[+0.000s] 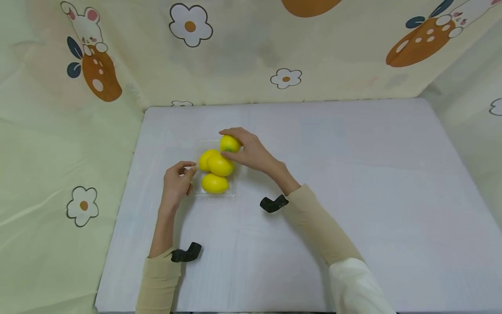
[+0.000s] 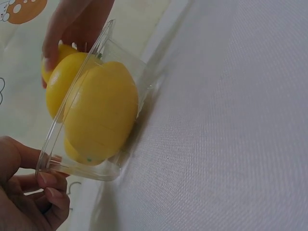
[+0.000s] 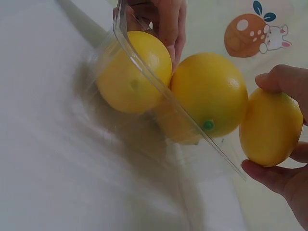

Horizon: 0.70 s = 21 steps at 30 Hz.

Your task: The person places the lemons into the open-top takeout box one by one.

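Observation:
A clear plastic container (image 1: 234, 192) sits on the table, with three yellow lemons in it. One lemon (image 1: 215, 183) lies at its near end; another lemon (image 1: 221, 165) rests partly over the third lemon (image 1: 205, 160). My right hand (image 1: 252, 152) grips a further lemon (image 3: 272, 127) between thumb and fingers, raised at the container's far right corner. In the right wrist view this lemon is beyond the rim, close against a lemon inside. On the left side, my left hand (image 1: 177, 183) pinches the container's rim (image 2: 45, 161) between thumb and fingers.
The container stands left of centre on a white-covered table (image 1: 353, 196). A patterned cloth (image 1: 235, 65) with flowers and rabbits hangs behind the table and along its sides. Black wrist cameras (image 1: 273, 203) project from both sleeves, over the tabletop.

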Available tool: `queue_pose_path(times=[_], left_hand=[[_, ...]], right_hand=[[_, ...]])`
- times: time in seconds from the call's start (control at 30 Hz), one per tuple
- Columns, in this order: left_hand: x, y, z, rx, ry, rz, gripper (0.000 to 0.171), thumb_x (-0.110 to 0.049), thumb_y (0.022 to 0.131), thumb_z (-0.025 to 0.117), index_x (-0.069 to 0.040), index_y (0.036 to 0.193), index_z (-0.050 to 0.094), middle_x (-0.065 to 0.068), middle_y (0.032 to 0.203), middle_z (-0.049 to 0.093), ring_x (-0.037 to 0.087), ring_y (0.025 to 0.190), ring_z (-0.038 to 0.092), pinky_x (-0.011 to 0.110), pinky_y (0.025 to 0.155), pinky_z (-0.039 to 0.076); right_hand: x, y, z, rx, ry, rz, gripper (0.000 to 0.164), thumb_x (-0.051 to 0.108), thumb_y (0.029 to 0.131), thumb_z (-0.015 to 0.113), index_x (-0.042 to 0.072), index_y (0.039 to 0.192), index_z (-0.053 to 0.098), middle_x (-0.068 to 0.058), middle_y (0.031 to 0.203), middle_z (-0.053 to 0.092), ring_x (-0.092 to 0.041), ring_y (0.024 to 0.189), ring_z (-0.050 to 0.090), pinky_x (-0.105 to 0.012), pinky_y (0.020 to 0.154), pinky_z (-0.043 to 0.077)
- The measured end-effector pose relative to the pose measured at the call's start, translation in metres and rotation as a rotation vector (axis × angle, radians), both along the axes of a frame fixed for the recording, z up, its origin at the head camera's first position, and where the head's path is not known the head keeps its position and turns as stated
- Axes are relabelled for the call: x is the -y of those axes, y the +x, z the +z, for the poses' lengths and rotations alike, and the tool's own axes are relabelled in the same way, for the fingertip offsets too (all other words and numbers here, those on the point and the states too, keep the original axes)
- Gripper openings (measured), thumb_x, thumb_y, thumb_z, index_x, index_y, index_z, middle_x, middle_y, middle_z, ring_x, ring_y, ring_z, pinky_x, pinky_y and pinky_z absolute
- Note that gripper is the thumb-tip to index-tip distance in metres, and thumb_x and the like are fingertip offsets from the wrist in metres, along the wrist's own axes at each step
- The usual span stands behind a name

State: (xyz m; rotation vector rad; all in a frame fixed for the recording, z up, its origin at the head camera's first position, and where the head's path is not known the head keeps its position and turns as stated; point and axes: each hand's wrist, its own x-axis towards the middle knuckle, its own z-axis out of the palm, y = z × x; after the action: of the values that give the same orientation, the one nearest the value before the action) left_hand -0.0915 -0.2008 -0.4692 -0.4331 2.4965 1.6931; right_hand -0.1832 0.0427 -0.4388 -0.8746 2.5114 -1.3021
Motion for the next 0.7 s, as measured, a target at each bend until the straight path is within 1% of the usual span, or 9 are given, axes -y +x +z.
queue_pose_path(times=[0.1,0.2,0.37,0.5,0.57,0.7], left_hand=[[-0.0024,-0.0002,-0.0001,0.000,0.000,-0.003,0.029,-0.018,0.102,0.062,-0.003,0.126,0.068,0.006,0.080,0.051,0.009,0.037,0.041,0.021,0.041,0.040],[-0.0044,0.0001,0.0003,0.001,0.003,-0.003,0.028,-0.018,0.102,0.062,-0.003,0.126,0.068,0.008,0.081,0.052,0.010,0.038,0.041,0.020,0.041,0.039],[-0.0068,0.0007,0.0023,-0.007,-0.001,-0.007,0.028,-0.019,0.102,0.062,-0.004,0.125,0.068,0.009,0.081,0.053,0.011,0.037,0.041,0.020,0.040,0.039],[-0.0069,0.0004,0.0026,-0.015,-0.008,-0.012,0.029,-0.019,0.102,0.062,-0.003,0.125,0.068,0.010,0.080,0.054,0.011,0.037,0.042,0.020,0.040,0.040],[-0.0064,0.0001,0.0021,-0.013,-0.014,-0.016,0.029,-0.019,0.102,0.062,-0.003,0.125,0.068,0.010,0.081,0.054,0.010,0.038,0.042,0.020,0.041,0.040],[-0.0057,0.0006,0.0017,-0.002,-0.019,-0.014,0.029,-0.020,0.102,0.062,-0.004,0.126,0.068,0.009,0.081,0.054,0.011,0.038,0.042,0.021,0.041,0.040]], right_hand=[[0.0038,-0.0027,-0.0006,0.046,0.022,-0.007,0.058,0.033,0.096,0.071,0.017,0.149,0.053,-0.006,0.152,0.051,-0.024,0.136,0.051,-0.040,0.114,0.045],[0.0061,-0.0046,0.0004,0.071,0.036,-0.011,0.058,0.034,0.097,0.070,0.017,0.149,0.052,-0.006,0.152,0.052,-0.025,0.133,0.053,-0.042,0.112,0.047],[0.0075,-0.0058,0.0027,0.073,0.080,-0.017,0.058,0.036,0.098,0.068,0.015,0.150,0.051,-0.007,0.153,0.052,-0.025,0.135,0.052,-0.042,0.113,0.045],[0.0077,-0.0054,0.0036,0.060,0.117,-0.038,0.057,0.035,0.100,0.065,0.010,0.149,0.052,-0.009,0.153,0.053,-0.027,0.138,0.050,-0.042,0.114,0.045],[0.0070,-0.0047,0.0038,0.060,0.113,-0.051,0.054,0.032,0.101,0.064,0.007,0.147,0.054,-0.010,0.151,0.054,-0.028,0.138,0.051,-0.042,0.111,0.048],[0.0035,-0.0027,0.0026,0.057,0.083,-0.073,0.045,0.025,0.102,0.064,0.006,0.143,0.059,-0.010,0.146,0.059,-0.027,0.130,0.057,-0.039,0.098,0.056]])
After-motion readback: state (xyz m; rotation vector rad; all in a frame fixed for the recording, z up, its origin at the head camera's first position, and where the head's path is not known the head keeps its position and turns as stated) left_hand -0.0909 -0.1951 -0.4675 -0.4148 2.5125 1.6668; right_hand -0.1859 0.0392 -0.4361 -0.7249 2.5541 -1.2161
